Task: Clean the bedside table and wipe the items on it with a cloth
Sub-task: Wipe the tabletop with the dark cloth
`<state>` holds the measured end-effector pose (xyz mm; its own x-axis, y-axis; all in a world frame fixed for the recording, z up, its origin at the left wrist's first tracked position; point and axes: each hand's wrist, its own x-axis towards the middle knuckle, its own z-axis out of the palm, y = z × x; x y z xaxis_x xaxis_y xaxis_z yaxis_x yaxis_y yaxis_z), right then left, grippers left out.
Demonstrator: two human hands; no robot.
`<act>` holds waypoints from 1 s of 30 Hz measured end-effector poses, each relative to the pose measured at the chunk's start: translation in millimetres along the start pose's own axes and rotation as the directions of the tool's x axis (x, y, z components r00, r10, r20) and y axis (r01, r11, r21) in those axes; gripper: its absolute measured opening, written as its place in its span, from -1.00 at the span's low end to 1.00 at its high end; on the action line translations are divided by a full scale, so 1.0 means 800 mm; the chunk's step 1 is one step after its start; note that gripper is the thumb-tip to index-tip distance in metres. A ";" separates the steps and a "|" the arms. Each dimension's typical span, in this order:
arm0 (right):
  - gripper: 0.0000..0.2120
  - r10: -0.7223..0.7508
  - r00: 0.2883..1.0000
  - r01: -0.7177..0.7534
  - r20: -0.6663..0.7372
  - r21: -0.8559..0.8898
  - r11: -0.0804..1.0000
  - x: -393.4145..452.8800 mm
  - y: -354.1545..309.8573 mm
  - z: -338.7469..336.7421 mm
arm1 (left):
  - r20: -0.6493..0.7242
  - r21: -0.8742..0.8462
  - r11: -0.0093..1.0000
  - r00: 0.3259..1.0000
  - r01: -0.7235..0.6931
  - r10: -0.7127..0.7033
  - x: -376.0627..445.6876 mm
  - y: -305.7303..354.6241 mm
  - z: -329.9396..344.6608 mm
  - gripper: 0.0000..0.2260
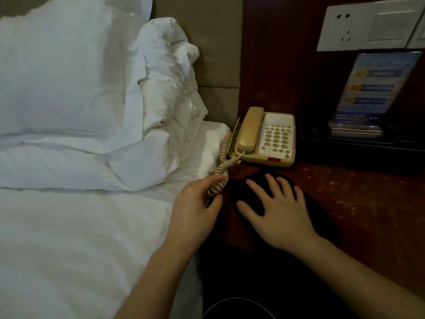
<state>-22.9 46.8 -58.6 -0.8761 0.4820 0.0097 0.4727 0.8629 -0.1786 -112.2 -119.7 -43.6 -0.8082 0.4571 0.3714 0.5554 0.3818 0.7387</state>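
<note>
A beige telephone (266, 137) with a white keypad stands at the back left of the dark wooden bedside table (358, 196). Its coiled cord (222, 166) hangs off the table's left edge. My left hand (195, 208) pinches the cord's lower coils between thumb and fingers. A dark cloth (317, 217) lies flat on the tabletop in front of the phone. My right hand (278, 212) rests on it with fingers spread, palm down.
A blue leaflet in a clear stand (370, 93) sits in a black tray (358, 148) at the back right. A white wall socket plate (368, 26) is above it. The bed with white sheets and pillows (69, 88) borders the table's left side.
</note>
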 end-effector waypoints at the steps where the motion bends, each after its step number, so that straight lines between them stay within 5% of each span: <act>1: -0.32 0.056 0.998 -0.055 0.010 -0.013 0.998 0.010 0.011 -0.005 | -0.001 0.006 1.000 1.000 -0.003 0.003 0.000 0.000 0.001 -0.63; 5: -0.34 0.215 0.976 -0.215 -0.017 -0.003 0.977 0.027 -0.007 -0.003 | -0.009 0.005 1.000 1.000 0.010 -0.010 0.001 0.000 0.005 -0.66; 10: -0.38 0.003 1.000 -0.003 -0.003 -0.025 1.000 0.017 -0.066 0.012 | 0.039 0.070 0.997 0.999 -0.036 0.033 -0.002 0.002 0.013 -0.66; 14: -0.35 0.000 0.999 0.002 -0.036 0.044 0.999 0.001 -0.002 0.001 | 0.081 0.117 0.990 0.995 -0.073 0.064 -0.006 0.002 0.013 -0.67; 19: -0.31 0.219 0.974 -0.218 -0.049 0.023 0.976 -0.029 0.112 -0.025 | 0.168 0.137 0.980 0.979 -0.143 0.120 -0.008 0.003 0.017 -0.72; 23: -0.35 0.297 0.953 -0.295 -0.062 0.042 0.954 -0.030 0.108 -0.025 | 0.229 0.199 0.962 0.963 -0.189 0.142 -0.007 0.015 0.027 -0.68; 30: -0.46 -0.092 0.996 0.087 0.018 0.203 0.975 -0.034 0.076 -0.022 | 0.013 0.341 0.940 0.999 -0.032 0.030 -0.020 0.043 0.068 -0.52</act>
<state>31.2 88.8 -52.3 -0.9177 0.3973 0.0082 0.3658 0.8525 -0.3734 -69.8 -69.9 -55.0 -0.7887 0.4787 0.3858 0.6148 0.6178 0.4902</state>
